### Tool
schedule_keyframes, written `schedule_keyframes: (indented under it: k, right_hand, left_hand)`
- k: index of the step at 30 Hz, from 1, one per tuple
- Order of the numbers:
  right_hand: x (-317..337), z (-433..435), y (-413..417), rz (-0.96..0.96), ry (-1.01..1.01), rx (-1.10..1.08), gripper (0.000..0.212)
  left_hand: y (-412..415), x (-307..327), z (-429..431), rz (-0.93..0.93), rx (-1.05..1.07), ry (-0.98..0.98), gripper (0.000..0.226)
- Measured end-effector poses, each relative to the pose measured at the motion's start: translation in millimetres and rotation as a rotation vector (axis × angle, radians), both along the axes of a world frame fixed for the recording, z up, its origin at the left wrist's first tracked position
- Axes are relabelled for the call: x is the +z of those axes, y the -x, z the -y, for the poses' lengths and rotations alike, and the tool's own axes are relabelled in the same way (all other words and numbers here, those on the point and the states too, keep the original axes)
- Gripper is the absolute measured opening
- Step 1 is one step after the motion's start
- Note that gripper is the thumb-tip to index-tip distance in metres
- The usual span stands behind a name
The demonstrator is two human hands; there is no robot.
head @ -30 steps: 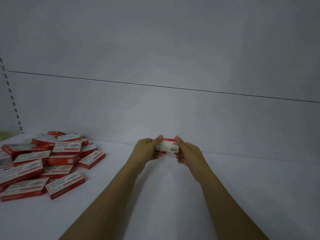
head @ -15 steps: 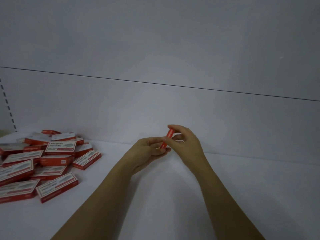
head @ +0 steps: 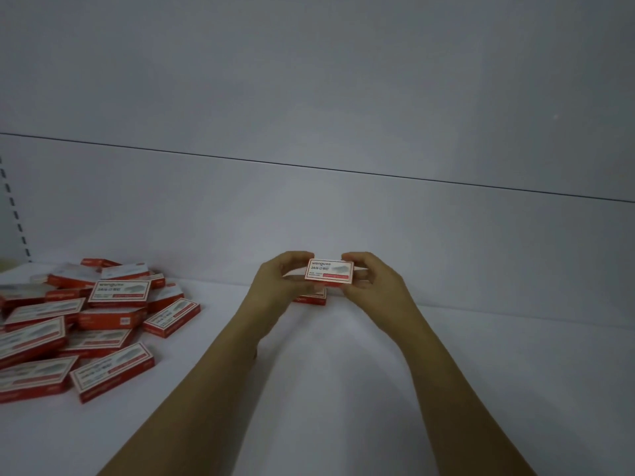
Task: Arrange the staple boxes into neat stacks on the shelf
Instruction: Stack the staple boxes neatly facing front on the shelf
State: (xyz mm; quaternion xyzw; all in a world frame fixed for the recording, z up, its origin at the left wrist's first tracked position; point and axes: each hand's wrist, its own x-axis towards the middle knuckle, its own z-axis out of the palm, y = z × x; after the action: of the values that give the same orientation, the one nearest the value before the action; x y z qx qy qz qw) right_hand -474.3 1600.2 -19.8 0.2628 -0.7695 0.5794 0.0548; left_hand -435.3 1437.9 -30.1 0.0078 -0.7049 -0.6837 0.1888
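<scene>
A red and white staple box (head: 330, 272) is held label-up above the white shelf (head: 343, 372), near the back wall. My left hand (head: 278, 286) grips its left end and my right hand (head: 372, 286) grips its right end. Just below it, part of a second staple box (head: 312, 298) lies flat on the shelf, mostly hidden by my left hand. A loose pile of several staple boxes (head: 86, 314) lies jumbled at the left of the shelf.
The shelf's white back wall (head: 343, 218) rises right behind my hands. A slotted upright (head: 13, 214) runs up the far left edge.
The box was held with its barcode side up, then turned edge-on, and now faces label-up. A second box shows on the shelf under my hands.
</scene>
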Motion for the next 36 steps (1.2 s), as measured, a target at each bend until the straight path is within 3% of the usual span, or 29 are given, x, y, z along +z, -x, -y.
schedule_keyframes:
  k: [12, 15, 18, 24, 30, 36]
  right_hand:
    - [-18.3, 5.1, 7.9, 0.150, -0.007, 0.043, 0.037]
    - [-16.2, 5.3, 9.3, 0.069, 0.008, -0.051, 0.035]
    - [-13.8, 6.9, 7.0, -0.133, -0.015, -0.171, 0.035]
    - [-12.0, 10.2, 0.5, -0.383, -0.103, -0.237, 0.032]
    - [-10.9, 9.5, -3.3, -0.438, -0.117, -0.241, 0.031]
    - [-7.8, 4.5, -1.2, -0.339, -0.103, -0.177, 0.035]
  left_hand:
    - [-9.2, 12.5, -13.3, -0.087, 0.015, 0.379, 0.047]
    - [-6.7, 9.3, -11.7, -0.145, 0.084, 0.425, 0.043]
    - [-4.4, 5.0, -11.6, -0.203, 0.177, 0.484, 0.039]
    - [-0.2, -2.0, -12.0, -0.273, 0.339, 0.603, 0.036]
    - [-1.3, -2.7, -12.3, -0.294, 0.384, 0.641, 0.035]
    - [-6.1, 0.6, -7.4, -0.234, 0.324, 0.614, 0.040]
